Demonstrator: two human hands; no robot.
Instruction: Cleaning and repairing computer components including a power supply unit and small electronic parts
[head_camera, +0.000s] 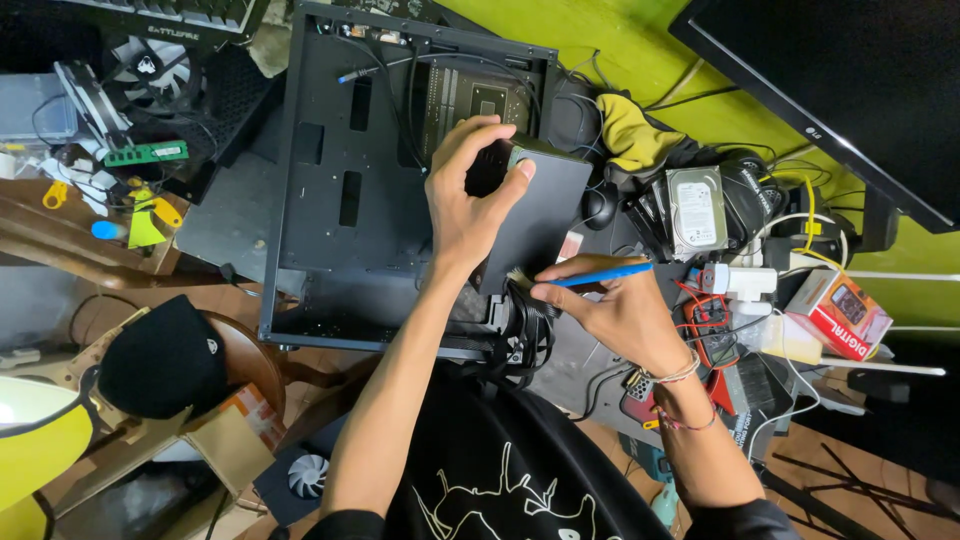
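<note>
Left hand (470, 195) is clamped on top of the black power supply (535, 215), which sits over the open PC case (340, 180). Right hand (620, 310) pinches a blue-handled brush (590, 277), bristles touching the box's lower edge. Cables underneath are hidden behind my arms; hard drive (696, 208) and multimeter (712, 330) crowd the right.

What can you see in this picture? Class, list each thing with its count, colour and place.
power supply box: one, black, on the case
computer case: one, black, centre, lying flat
brush: one, blue handle, at the box's lower edge
hard drive: one, silver, right
multimeter: one, red and black, right
memory stick: one, green, upper left
cap: one, black, lower left
left hand: grips the box
right hand: holds the brush
</note>
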